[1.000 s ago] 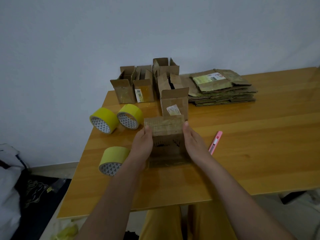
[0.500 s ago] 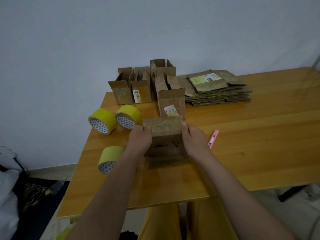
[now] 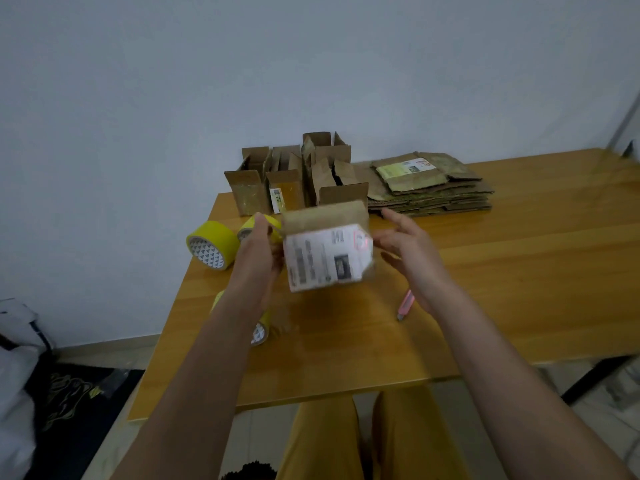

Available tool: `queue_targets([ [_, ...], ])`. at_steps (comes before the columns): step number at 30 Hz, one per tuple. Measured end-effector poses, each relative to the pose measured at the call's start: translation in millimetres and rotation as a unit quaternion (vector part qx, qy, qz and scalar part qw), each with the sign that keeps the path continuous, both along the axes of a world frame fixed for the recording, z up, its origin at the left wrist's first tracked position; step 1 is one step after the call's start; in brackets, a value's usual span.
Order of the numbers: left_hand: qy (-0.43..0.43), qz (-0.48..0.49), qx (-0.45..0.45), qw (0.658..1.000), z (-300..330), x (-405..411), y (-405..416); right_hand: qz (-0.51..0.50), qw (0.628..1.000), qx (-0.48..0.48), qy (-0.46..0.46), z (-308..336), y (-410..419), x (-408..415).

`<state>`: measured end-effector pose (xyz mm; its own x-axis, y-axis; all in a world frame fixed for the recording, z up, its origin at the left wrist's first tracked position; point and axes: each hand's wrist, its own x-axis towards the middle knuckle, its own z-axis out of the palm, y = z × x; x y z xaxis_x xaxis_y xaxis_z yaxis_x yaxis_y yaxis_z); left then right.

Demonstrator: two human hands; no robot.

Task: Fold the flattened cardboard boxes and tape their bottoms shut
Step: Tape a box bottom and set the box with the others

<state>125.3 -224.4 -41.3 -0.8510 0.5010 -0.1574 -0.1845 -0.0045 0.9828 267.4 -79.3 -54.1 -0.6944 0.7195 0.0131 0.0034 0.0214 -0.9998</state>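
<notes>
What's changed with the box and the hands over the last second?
The box has come up off the table and turned so its white label faces the camera. The left hand grips its left side; the right hand has let go and is open beside it. The tape rolls, pink cutter, folded boxes and flat stack stayed put.

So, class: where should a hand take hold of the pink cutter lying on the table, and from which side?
Pinch the pink cutter across its narrow width at mid-body, coming from above. It lies flat on the table, long and slim, with bare wood on both sides.
</notes>
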Motion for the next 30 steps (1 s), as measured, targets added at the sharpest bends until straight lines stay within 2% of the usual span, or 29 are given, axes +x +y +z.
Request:
queue_targets([
  [3, -0.019, -0.029, -0.081, 0.996, -12.2, 5.1, -1.1, 0.004, 0.997, 0.011, -0.077, -15.2, -4.6, -0.5],
  [5, -0.011, -0.039, -0.097, 0.994, -15.7, 9.2, -1.9, 0.001, 0.994, 0.03, -0.108, -21.8, -6.6, 1.0],
  [9, -0.007, -0.038, -0.042, 0.998, -11.1, 11.8, -5.5, -0.013, 0.996, 0.059, -0.069, -23.2, -5.9, 1.3],
  [14, 0.046, -0.059, -0.133, 0.988, -10.7, 9.1, -5.7, 0.005, 0.99, 0.115, -0.086, -23.2, -5.3, 1.5],
  [17, 0.102, -0.043, -0.081, 0.991, -14.5, 10.1, -6.6, 0.02, 0.987, 0.131, -0.088, -26.7, -3.5, 0.5],
  [19, 0.172, -0.073, -0.097, 0.978, -18.6, 10.7, -6.4, 0.053, 0.981, 0.151, -0.107, -27.3, -3.2, -1.5],
  [23, 0.253, -0.123, -0.178, 0.943, -21.8, 7.3, -1.8, 0.097, 0.948, 0.248, -0.174, -23.5, 3.8, -9.8],
  [27, 0.32, -0.135, -0.171, 0.922, -20.9, 1.5, -5.8, 0.129, 0.905, 0.331, -0.235, -21.9, 10.8, -16.5],
  [30, 0.353, -0.125, -0.178, 0.91, -22.1, -3.0, -6.2, 0.116, 0.906, 0.349, -0.208, -21.8, 10.2, -16.7],
])
